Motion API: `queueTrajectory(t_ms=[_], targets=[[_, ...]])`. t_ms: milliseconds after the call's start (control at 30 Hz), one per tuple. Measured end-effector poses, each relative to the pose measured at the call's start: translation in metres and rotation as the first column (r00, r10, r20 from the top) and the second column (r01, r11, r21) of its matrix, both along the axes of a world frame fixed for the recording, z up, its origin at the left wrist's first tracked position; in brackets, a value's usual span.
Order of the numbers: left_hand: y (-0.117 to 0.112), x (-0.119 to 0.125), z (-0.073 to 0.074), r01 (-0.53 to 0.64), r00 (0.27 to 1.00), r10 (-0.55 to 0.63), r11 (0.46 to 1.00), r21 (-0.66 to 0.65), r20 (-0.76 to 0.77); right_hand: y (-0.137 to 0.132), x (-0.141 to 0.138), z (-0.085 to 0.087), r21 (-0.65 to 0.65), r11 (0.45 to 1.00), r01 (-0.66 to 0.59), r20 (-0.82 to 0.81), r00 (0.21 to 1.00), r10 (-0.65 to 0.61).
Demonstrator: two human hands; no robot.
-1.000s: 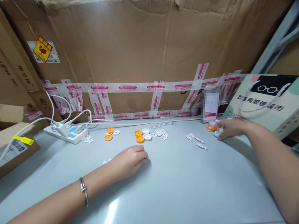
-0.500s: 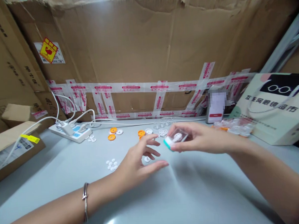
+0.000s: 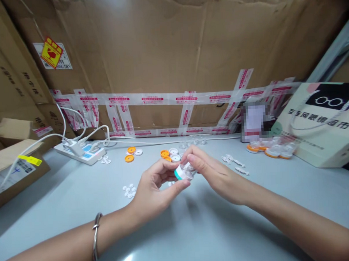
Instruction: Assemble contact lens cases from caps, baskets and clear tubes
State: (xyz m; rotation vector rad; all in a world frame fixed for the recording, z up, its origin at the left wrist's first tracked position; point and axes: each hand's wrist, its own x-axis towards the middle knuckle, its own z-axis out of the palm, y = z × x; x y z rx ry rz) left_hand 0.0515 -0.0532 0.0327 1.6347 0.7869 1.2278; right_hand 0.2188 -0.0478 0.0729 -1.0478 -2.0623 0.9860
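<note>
Between my hands, above the table, is a small clear plastic container (image 3: 183, 173) with a white and teal base, tilted with its teal end to the left. My left hand (image 3: 154, 187), a silver bangle on its wrist, grips the base between thumb and fingers. From the other side my right hand (image 3: 219, 175) closes its fingers on the clear part and covers some of it. White parts show inside, too small to name. Just behind the hands lie orange rings (image 3: 164, 153) and white rings (image 3: 173, 151). Small white round pieces (image 3: 129, 191) are scattered left of my left hand.
A power strip (image 3: 89, 155) with plugs and white cables stands back left, beside an open carton (image 3: 15, 170). Thin white parts (image 3: 233, 159) and clear-domed pieces with orange rims (image 3: 276, 150) lie right. A phone (image 3: 254, 120) and paper bag (image 3: 318, 138) stand behind; a large taped carton walls the back.
My right hand has brought the clear container left and turned it. My left hand, open before, has closed on its base. The camera view has shifted slightly.
</note>
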Motion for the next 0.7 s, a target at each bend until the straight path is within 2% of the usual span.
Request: queueTrajectory(t_ms=[100, 233, 333, 433, 533, 600, 700], targets=[[0.001, -0.001, -0.002, -0.030, 0.999, 0.030, 0.999, 0.036, -0.021, 0.001, -0.004, -0.008, 0.026, 0.999, 0.021, -0.053, 0.998, -0.019], [0.002, -0.002, -0.006, -0.106, 0.989, 0.120, 0.981, 0.164, -0.082, 0.004, -0.012, -0.021, 0.068, 0.994, 0.085, -0.093, 0.993, -0.079], [0.003, -0.002, -0.008, -0.135, 0.980, 0.161, 0.970, 0.203, -0.118, 0.006, -0.015, -0.028, 0.031, 0.989, 0.144, -0.107, 0.984, -0.140], [0.005, -0.002, -0.006, -0.103, 0.990, 0.108, 0.993, 0.063, -0.088, 0.008, -0.013, -0.027, -0.057, 0.993, 0.105, -0.121, 0.986, -0.111], [0.008, -0.002, 0.000, 0.027, 0.999, -0.024, 0.990, -0.141, 0.025, 0.007, -0.006, -0.018, -0.056, 0.996, 0.064, -0.098, 0.993, -0.069], [0.009, -0.004, 0.005, 0.118, 0.991, -0.102, 0.972, -0.203, 0.087, 0.005, -0.002, -0.009, -0.019, 0.998, 0.058, -0.096, 0.994, -0.060], [0.009, -0.008, 0.008, 0.180, 0.981, -0.157, 0.957, -0.227, 0.114, 0.003, 0.003, -0.002, 0.028, 1.000, 0.008, -0.132, 0.991, -0.004]])
